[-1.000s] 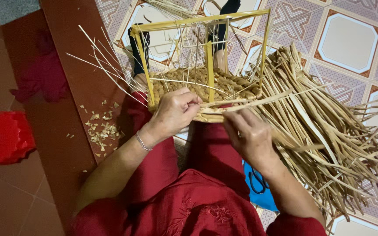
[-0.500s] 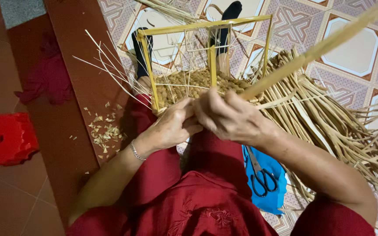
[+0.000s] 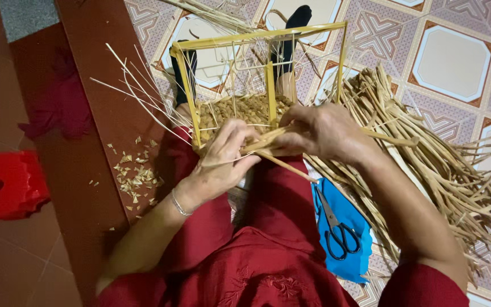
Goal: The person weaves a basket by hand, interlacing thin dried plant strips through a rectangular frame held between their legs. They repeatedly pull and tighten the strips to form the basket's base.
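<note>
Left hand (image 3: 223, 162) fingers curled, pinching flat straw strip (image 3: 268, 139) at near edge of yellow wire frame (image 3: 268, 85) on lap. Right hand (image 3: 319, 131) clamps same strip; fingertips hidden.

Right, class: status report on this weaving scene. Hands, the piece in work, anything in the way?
Left hand and right hand both pinching a flat straw strip. Woven panel sits in the yellow wire frame on the lap. Scissors lie apart on blue cloth; nothing blocking.

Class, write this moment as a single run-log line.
left hand: pinching straw strand | right hand: gripping same strand at yellow wire frame | scissors: on blue cloth
</note>
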